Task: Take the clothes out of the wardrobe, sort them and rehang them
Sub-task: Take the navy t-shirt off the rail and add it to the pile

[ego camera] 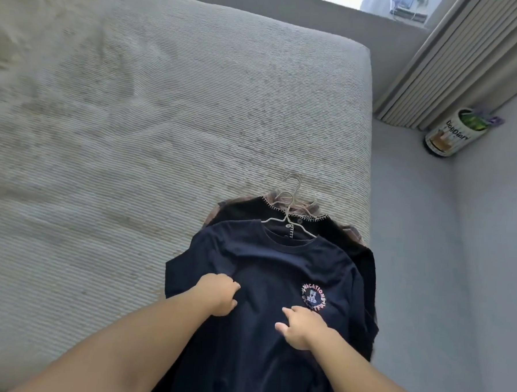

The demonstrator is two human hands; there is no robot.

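Presently, a stack of hung garments is seen laid on the near right corner of the bed (135,114), which is covered in a pale ribbed spread. Uppermost is a navy T-shirt (262,262) with a round embroidered badge (314,297) on the chest. Beneath it a black buttoned top (306,225) with pale edge stitching is noted, and below that a plaid garment (313,207), mostly hidden. White wire hangers (291,197) project from the collars towards the middle of the bed. The left hand (219,294) is placed on the shirt front, its fingers curled and bunching the fabric. The right hand (300,327) rests just below the badge, fingers bent onto the cloth; whether fabric is pinched cannot be told. A printed canister (452,134) stands on the floor beside pleated curtains (456,56).
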